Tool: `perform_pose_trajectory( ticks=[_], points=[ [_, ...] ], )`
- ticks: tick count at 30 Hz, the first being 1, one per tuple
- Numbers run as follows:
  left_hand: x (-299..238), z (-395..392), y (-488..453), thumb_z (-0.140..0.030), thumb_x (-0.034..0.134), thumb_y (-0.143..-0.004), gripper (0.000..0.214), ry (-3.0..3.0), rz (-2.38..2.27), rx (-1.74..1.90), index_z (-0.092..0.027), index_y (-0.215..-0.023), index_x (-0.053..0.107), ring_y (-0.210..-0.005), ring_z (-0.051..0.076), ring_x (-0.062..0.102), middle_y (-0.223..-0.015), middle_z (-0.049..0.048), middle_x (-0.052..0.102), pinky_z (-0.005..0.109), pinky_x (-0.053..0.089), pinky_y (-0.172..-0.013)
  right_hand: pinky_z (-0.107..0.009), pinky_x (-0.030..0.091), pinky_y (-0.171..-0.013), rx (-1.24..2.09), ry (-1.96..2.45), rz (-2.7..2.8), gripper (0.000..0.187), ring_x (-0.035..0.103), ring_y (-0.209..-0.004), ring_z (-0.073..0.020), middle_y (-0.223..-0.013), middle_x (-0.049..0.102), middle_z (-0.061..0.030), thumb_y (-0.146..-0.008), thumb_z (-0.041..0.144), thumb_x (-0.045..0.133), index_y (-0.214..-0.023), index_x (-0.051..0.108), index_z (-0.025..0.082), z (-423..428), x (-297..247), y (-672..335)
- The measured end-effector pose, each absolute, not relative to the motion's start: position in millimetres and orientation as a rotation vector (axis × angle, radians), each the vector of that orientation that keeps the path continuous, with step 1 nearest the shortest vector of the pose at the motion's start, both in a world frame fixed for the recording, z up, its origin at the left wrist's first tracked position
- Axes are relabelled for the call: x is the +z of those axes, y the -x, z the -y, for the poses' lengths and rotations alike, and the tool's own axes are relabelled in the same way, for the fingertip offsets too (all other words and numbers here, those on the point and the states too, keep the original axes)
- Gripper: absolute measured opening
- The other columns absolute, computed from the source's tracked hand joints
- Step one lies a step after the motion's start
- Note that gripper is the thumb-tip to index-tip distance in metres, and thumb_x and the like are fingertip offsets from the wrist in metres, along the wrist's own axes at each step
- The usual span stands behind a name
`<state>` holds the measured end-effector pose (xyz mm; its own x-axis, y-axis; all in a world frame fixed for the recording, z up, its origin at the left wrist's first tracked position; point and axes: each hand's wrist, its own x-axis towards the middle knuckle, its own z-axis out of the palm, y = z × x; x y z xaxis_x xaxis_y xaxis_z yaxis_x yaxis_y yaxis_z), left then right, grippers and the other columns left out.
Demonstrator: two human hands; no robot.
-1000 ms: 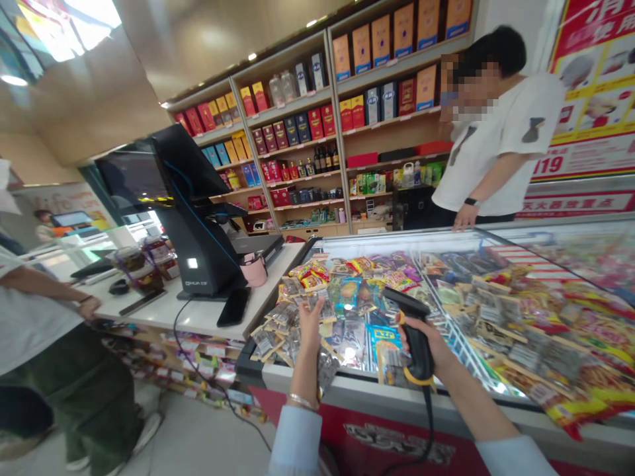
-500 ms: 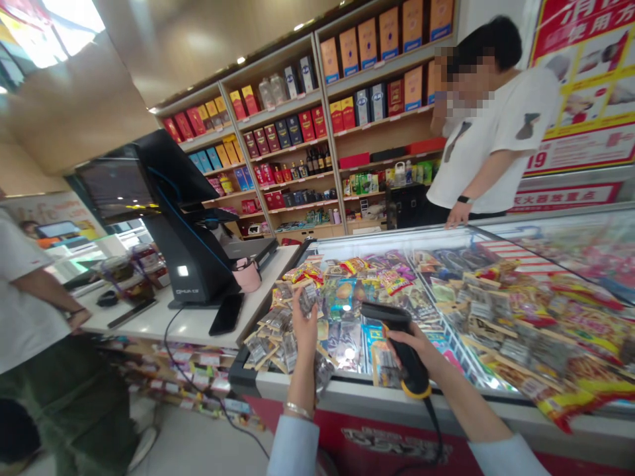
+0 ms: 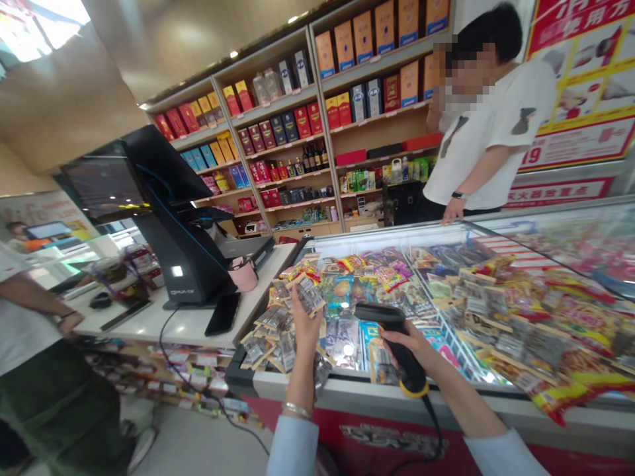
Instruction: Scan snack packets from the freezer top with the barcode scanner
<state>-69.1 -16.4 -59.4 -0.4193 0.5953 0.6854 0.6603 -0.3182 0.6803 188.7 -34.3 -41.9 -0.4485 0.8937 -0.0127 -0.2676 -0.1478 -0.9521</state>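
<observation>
My left hand (image 3: 306, 324) is closed on a small snack packet (image 3: 308, 293) with a clear, grey-looking face and tan edges, held tilted above the freezer's glass top. Beside and below it lies a heap of similar snack packets (image 3: 272, 337). My right hand (image 3: 409, 347) grips the handle of a black and yellow barcode scanner (image 3: 407, 357), whose head points left toward the packet. A cable hangs from the scanner's base. Under the scanner, a packet (image 3: 381, 362) rests at the freezer's front edge.
The chest freezer (image 3: 357, 393) carries another large pile of snack bags (image 3: 546, 330) on the right. A checkout counter (image 3: 193, 330) at left holds a register (image 3: 183, 251), a phone (image 3: 223, 314) and a pink cup (image 3: 243, 274). One person stands behind the freezer, another at far left.
The packet in my left hand has turned, so more of its face shows. The scanner stays in my right hand at nearly the same place. The whole view has shifted slightly.
</observation>
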Motion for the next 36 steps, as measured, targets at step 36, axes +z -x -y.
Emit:
perform_pose_trajectory(
  ticks=[36],
  points=[
    [31.1, -11.9, 26.1, -0.024, 0.068, -0.073, 0.093, 2.076, 1.639, -1.561, -0.021, -0.151, 0.017, -0.138, 0.028, 0.037, -0.151, 0.014, 0.037, 0.043, 0.03, -0.115, -0.02, 0.041, -0.035, 1.374, 0.673, 0.896, 0.023, 0.051, -0.037, -0.0104, -0.05, 0.058, 0.0017, -0.066, 0.036, 0.073, -0.072, 0.061, 0.017, 56.0, 0.9, -348.9]
  ],
)
